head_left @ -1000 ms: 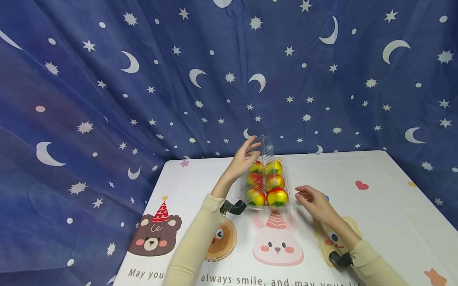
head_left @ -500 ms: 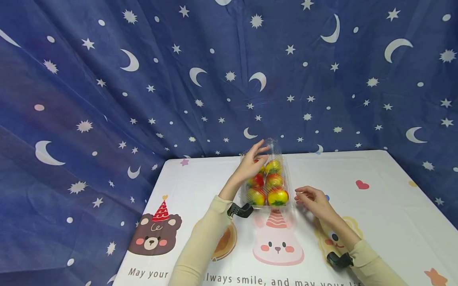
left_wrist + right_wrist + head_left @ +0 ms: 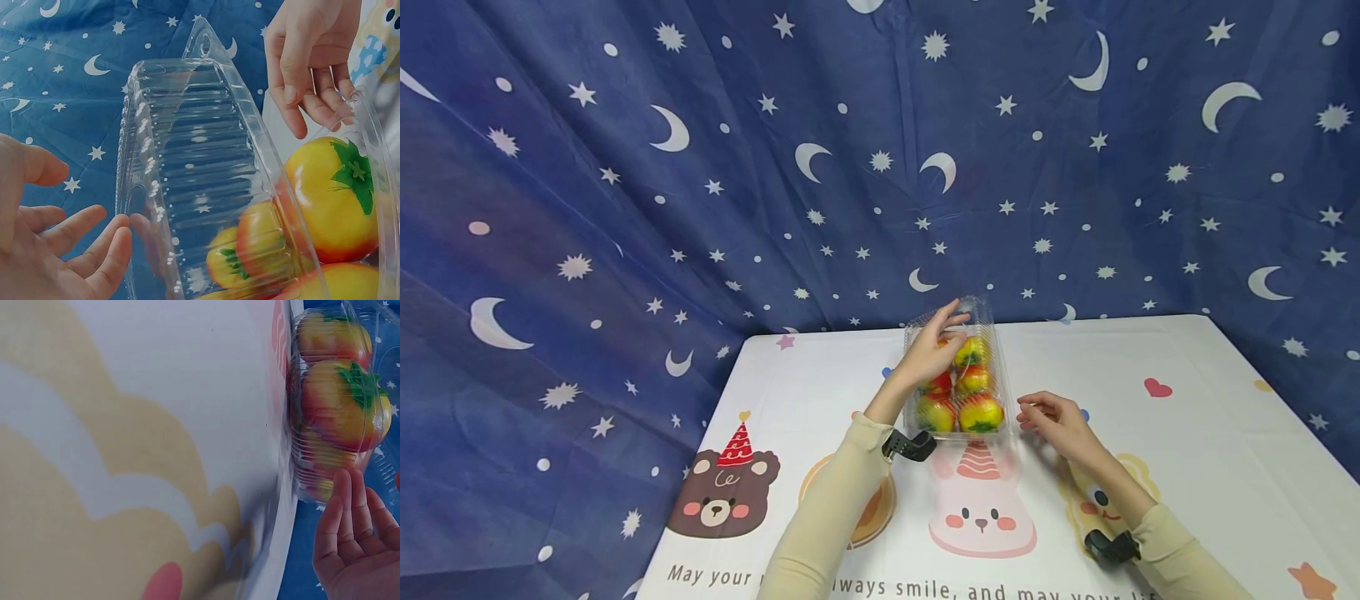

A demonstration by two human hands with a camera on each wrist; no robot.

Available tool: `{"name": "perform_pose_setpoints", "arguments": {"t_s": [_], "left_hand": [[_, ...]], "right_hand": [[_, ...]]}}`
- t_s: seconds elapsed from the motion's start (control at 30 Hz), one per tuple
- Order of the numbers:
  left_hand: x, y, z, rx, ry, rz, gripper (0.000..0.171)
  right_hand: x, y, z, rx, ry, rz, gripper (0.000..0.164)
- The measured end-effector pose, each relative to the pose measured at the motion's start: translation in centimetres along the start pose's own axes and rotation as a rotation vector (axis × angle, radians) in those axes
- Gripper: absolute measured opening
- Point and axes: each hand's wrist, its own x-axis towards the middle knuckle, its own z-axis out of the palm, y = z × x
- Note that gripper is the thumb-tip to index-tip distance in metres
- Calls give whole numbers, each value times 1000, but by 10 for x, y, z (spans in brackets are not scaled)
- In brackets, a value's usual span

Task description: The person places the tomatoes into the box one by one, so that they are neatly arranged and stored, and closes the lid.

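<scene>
A clear plastic clamshell box [image 3: 1006,392] holds several yellow-red fruits [image 3: 981,413] with green leafy tops. Its ribbed lid [image 3: 200,144] stands partway down, tilted over the fruits. My left hand [image 3: 928,354] is at the lid's outer side. In the left wrist view that hand's fingertips [image 3: 122,234] touch the clear plastic, fingers extended and not curled round it. My right hand [image 3: 1056,425] is by the box's right side, fingers loosely bent and holding nothing. From the right wrist view, its fingertips [image 3: 350,478] are close to the box wall; whether they touch is unclear.
The box stands on a white tablecloth [image 3: 1195,458] printed with cartoon animals and lettering, near the table's far edge. Behind it hangs a blue curtain [image 3: 880,200] with moons and stars. A dark band [image 3: 910,446] is on the left wrist, another [image 3: 1112,546] on the right.
My left hand has moved right and slightly down, and the lid has swung from nearly upright to lower over the fruits. My right hand has hardly moved.
</scene>
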Motion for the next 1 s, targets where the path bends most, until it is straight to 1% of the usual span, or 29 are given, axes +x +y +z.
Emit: {"name": "perform_pose_setpoints", "arguments": {"t_s": [0.17, 0.27, 0.37, 0.47, 0.7, 0.73, 0.87, 1.0], "left_hand": [[0, 0, 2, 2, -1, 6, 60], [-1, 1, 2, 11, 0, 14, 59], [-1, 1, 2, 25, -5, 14, 60], [1, -2, 3, 26, -13, 12, 60], [10, -33, 5, 28, 5, 20, 62], [10, -35, 6, 31, 9, 19, 62], [12, -39, 6, 41, 22, 10, 62], [13, -38, 7, 39, 29, 2, 62]], "right_hand": [[6, 24, 1, -20, 4, 0, 29], [7, 31, 1, -21, 3, -2, 30], [8, 33, 1, -11, 3, 5, 30], [8, 33, 1, 1, 5, 17, 31], [7, 34, 3, 14, 2, 31, 30], [6, 34, 3, 16, 3, 31, 30], [5, 33, 4, 29, 13, 27, 31], [5, 33, 4, 39, 14, 13, 31]]}}
